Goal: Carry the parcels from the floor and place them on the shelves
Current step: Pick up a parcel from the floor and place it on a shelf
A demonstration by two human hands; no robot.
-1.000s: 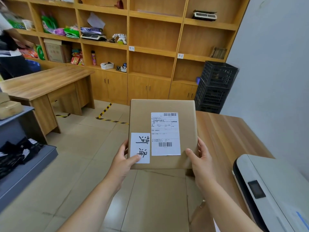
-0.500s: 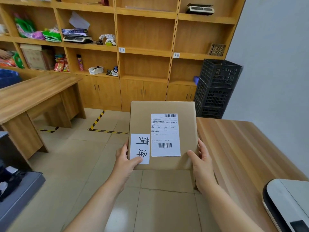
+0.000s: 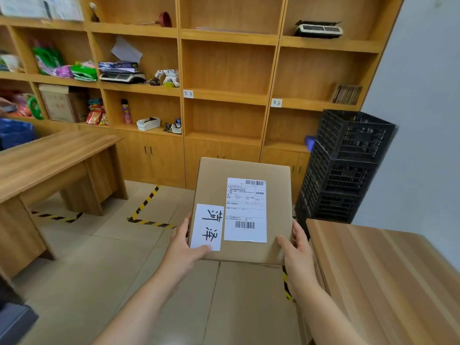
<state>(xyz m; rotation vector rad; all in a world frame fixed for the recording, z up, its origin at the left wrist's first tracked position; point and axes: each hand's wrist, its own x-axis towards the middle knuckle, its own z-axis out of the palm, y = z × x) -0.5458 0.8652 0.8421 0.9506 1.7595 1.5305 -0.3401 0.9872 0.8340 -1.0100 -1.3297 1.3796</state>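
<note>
I hold a flat brown cardboard parcel (image 3: 214, 185) level in front of me, above the tiled floor. A white shipping label with barcodes and a smaller white label with handwritten characters are stuck on its top. My left hand (image 3: 183, 247) grips its near left corner with the thumb on the small label. My right hand (image 3: 297, 247) grips the near right corner. The wooden shelves (image 3: 227, 95) stand ahead across the floor; the middle bays right behind the parcel hold nothing, and small paper tags hang on their uprights.
A wooden desk (image 3: 49, 155) stands at the left. Another wooden table (image 3: 388, 275) is close on my right. Stacked black plastic crates (image 3: 346, 165) stand by the right wall. The left shelf bays hold bags, a scale, a carton and small items. Yellow-black tape marks the floor.
I have moved closer to the shelves and the view has risen a little. The white machine on the right table has left the view. The parcel stays in both hands.
</note>
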